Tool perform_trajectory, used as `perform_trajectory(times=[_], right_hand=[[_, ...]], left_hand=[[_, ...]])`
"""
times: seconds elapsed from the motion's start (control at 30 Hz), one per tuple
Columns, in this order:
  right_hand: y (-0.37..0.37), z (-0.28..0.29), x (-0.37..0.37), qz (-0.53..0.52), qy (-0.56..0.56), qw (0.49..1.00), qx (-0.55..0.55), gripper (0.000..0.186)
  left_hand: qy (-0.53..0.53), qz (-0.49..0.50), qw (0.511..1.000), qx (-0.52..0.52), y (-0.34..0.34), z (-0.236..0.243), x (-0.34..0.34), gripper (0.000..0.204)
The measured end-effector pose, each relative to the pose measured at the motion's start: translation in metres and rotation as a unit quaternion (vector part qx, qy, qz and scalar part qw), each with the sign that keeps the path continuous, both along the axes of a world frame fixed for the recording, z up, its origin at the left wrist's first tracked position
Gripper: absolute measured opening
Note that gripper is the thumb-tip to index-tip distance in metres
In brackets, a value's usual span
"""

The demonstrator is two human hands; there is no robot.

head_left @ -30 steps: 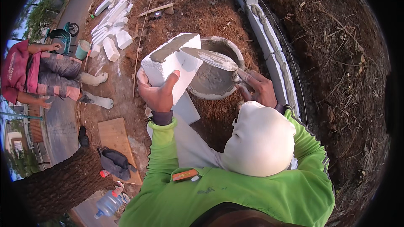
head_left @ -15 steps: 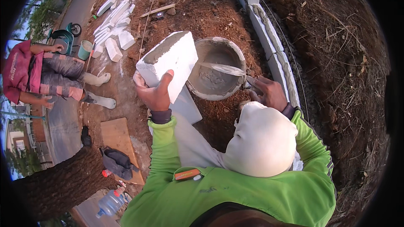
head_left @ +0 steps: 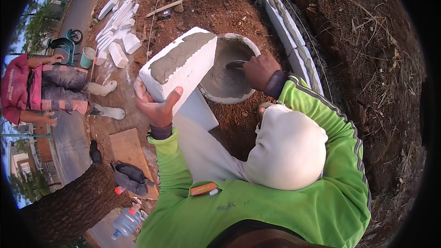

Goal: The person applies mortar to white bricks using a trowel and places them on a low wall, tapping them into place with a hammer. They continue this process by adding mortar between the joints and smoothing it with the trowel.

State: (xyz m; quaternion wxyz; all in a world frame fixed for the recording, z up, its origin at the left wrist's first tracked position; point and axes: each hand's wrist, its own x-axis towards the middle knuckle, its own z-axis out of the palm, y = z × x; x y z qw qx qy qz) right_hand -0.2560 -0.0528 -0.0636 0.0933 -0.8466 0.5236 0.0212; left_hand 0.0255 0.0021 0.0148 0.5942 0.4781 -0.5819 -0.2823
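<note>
My left hand (head_left: 158, 105) grips a white lightweight block (head_left: 193, 64) by its near end and holds it up, tilted. Grey mortar (head_left: 181, 55) covers most of the block's narrow upper face. My right hand (head_left: 262, 70) is closed round the handle of a trowel (head_left: 235, 64), whose blade dips into the round mortar tub (head_left: 250, 44). Wet grey mortar lies in the tub, partly hidden behind the block. A second pale block or slab (head_left: 197, 112) rests on the ground under the raised block, beside my leg.
On my right runs a low block wall (head_left: 296, 55) with mortar on top and a string line beside it. White blocks (head_left: 117, 23) lie in a pile at far left. A person in a red shirt (head_left: 20, 87) stands left, near a bucket (head_left: 87, 57). A tree trunk (head_left: 73, 202) rises at lower left.
My right hand has moved left and forward, taking the trowel blade from above the tub into it. The left hand has turned the block, showing more of its mortared face.
</note>
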Motion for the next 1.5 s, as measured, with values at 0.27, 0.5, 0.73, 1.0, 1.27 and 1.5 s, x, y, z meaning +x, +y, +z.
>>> perform_trajectory(times=[0.27, 0.5, 0.73, 1.0, 1.27, 1.5], right_hand=[[-0.035, 0.040, -0.046, -0.027, -0.137, 0.923, 0.359, 0.037], [0.019, 0.043, -0.117, -0.136, -0.457, 0.793, 0.380, 0.041], [0.033, 0.017, -0.039, -0.043, -0.395, 0.910, -0.117, 0.036], [0.070, 0.035, -0.044, -0.032, -0.461, 0.884, -0.067, 0.038], [0.061, 0.031, -0.026, 0.053, -0.423, 0.899, -0.100, 0.044], [0.036, 0.020, -0.010, 0.028, -0.429, 0.888, -0.165, 0.048]], left_hand=[[-0.050, 0.049, 0.997, 0.025, 0.022, 0.006, 0.019, 0.071], [-0.007, 0.059, 0.998, 0.038, 0.024, 0.000, 0.027, 0.072], [0.029, 0.006, 0.998, 0.062, 0.013, -0.002, 0.003, 0.071], [-0.017, 0.013, 0.999, 0.032, 0.003, -0.010, -0.007, 0.067], [0.004, 0.041, 0.999, 0.014, -0.004, -0.020, -0.021, 0.064], [0.005, 0.042, 0.999, 0.017, -0.008, -0.019, -0.033, 0.064]])
